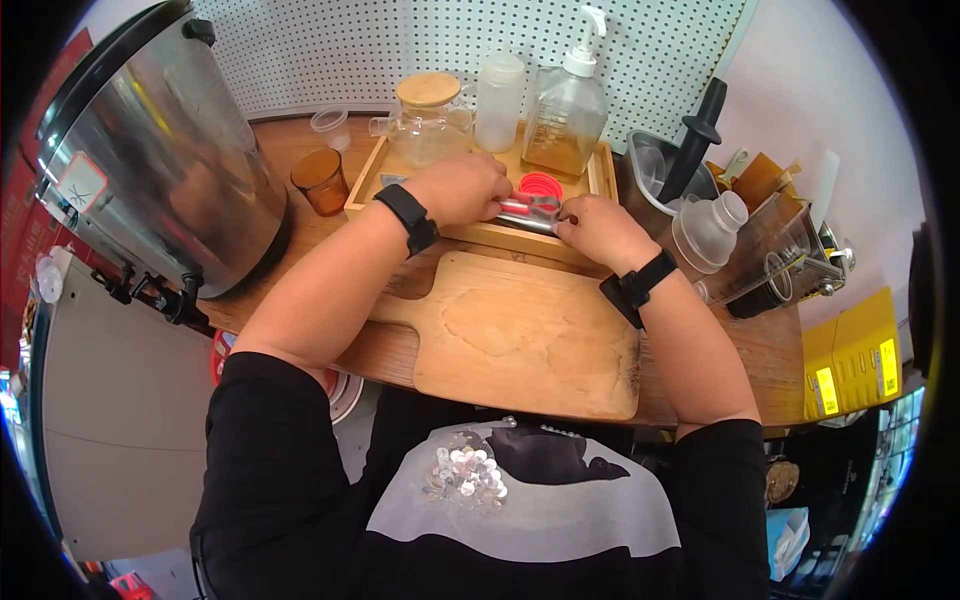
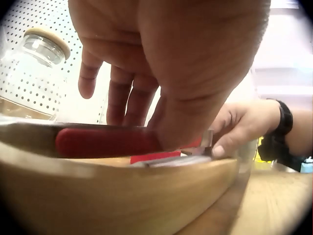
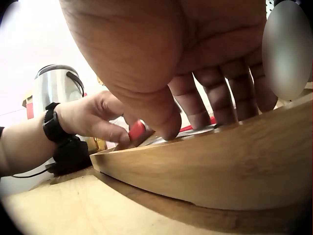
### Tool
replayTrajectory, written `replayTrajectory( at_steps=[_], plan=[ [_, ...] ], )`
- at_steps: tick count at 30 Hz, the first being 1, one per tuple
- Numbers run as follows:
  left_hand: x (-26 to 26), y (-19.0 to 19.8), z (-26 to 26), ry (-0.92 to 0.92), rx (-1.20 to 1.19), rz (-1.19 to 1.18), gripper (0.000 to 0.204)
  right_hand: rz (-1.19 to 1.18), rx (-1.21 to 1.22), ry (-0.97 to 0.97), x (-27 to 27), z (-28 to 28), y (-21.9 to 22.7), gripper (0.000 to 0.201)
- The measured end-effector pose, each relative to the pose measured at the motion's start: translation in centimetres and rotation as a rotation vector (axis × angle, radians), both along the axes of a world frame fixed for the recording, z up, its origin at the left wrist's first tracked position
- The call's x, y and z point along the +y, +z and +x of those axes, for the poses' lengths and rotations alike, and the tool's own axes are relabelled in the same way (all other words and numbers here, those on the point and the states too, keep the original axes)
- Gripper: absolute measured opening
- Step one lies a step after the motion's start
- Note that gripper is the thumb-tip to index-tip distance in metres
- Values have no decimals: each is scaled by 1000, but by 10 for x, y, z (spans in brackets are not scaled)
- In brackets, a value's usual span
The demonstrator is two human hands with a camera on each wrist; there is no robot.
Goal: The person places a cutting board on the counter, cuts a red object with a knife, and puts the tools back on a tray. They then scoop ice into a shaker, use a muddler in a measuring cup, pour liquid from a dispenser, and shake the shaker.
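Over the front edge of a wooden tray point(image 1: 480, 236), both hands work at a red-handled metal utensil point(image 1: 515, 207). My left hand point(image 1: 460, 188) pinches its red handle point(image 2: 107, 142), thumb on the near side and fingers behind. From the other side my right hand point(image 1: 603, 230) grips the metal end with thumb and fingertips, close above the tray's wall point(image 3: 234, 156). Its exact kind cannot be told, as fingers hide part of it. Another long silver piece point(image 1: 528, 223) lies just below it along the tray. A red round item point(image 1: 541, 185) sits behind.
A wooden cutting board point(image 1: 530, 335) lies in front of the tray. Inside the tray stand a glass teapot point(image 1: 430, 125), a white bottle point(image 1: 499, 100) and a pump bottle point(image 1: 565, 115). At left are an amber glass point(image 1: 320, 182) and a large metal urn point(image 1: 165, 150); containers crowd the right.
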State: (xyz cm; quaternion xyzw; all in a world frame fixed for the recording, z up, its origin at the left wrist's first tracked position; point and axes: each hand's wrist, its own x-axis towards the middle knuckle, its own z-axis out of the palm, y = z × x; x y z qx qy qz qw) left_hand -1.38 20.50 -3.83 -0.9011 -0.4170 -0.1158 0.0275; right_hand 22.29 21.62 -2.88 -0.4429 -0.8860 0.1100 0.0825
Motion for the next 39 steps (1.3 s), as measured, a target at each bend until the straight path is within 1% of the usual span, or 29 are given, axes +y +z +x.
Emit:
replayTrajectory(
  at_steps=[1, 3, 4, 6, 7, 9, 13, 15, 17, 19, 20, 22, 23, 25, 27, 28, 29, 30, 31, 33, 34, 36, 37, 39],
  plan=[
    [2, 3, -4, -1, 0, -1, 10, -1, 0, -1, 3, -2, -1, 25],
    [5, 9, -16, 42, -257, 7, 10, -9, 5, 77, 9, -6, -7, 27],
    [5, 13, -21, 41, -256, 2, 10, -13, 5, 76, 12, -8, -8, 27],
    [4, 21, -28, 93, -372, -10, 11, 19, -75, 146, 17, -15, -8, 28],
    [3, 21, -30, 96, -370, -9, 11, 20, -73, 148, 17, -19, -6, 28],
    [1, 24, -33, 120, -432, -80, 11, 26, -130, 158, 17, -26, 1, 28],
    [3, 26, -34, 139, -390, -108, 16, 26, -210, 178, 20, -37, 8, 29],
    [2, 25, -32, 171, -372, -87, 15, -40, -275, 195, 26, -41, 6, 31],
    [-1, 26, -31, 167, -364, -78, 16, -45, -275, 197, 27, -39, 5, 33],
    [-3, 28, -32, 169, -361, -69, 16, -47, -173, 216, 25, -31, 4, 32],
    [-4, 30, -32, 165, -373, -62, 16, -47, -173, 217, 23, -24, 4, 32],
    [-7, 32, -32, 162, -385, -61, 16, -3, 55, 214, 16, -8, 3, 31],
    [-7, 34, -32, 172, -383, -64, 14, -6, 53, 216, 8, 1, 7, 31],
    [-10, 38, -31, 182, -384, -71, 13, 30, 89, 150, -14, 24, 16, 31],
    [-10, 41, -26, 241, -333, -122, 12, -10, 163, 100, -44, 51, 22, 30],
    [-6, 36, -26, 242, -338, -123, 12, -21, 203, 71, -59, 65, 21, 29],
    [1, 28, -26, 180, -281, -100, 12, -31, 243, 43, -75, 79, 19, 29],
    [5, 21, -25, 117, -224, -79, 12, -92, 250, 9, -92, 92, 21, 30],
    [5, 17, -20, 118, -228, -81, 12, -153, 257, -26, -107, 104, 21, 30],
    [3, 11, -8, 185, -43, -153, 11, -359, 415, -103, -129, 132, 2, 33],
    [5, 3, -7, 182, -46, -155, 11, -463, 463, -133, -139, 142, -3, 36],
    [11, -10, -6, 143, 21, -173, 13, -510, 539, -141, -152, 157, -18, 34],
    [12, -7, -2, 138, 23, -174, 13, -522, 563, -159, -156, 161, -21, 34],
    [14, 1, 6, 275, 80, -390, 19, -554, 595, -189, -161, 162, -23, 35]
  ],
)
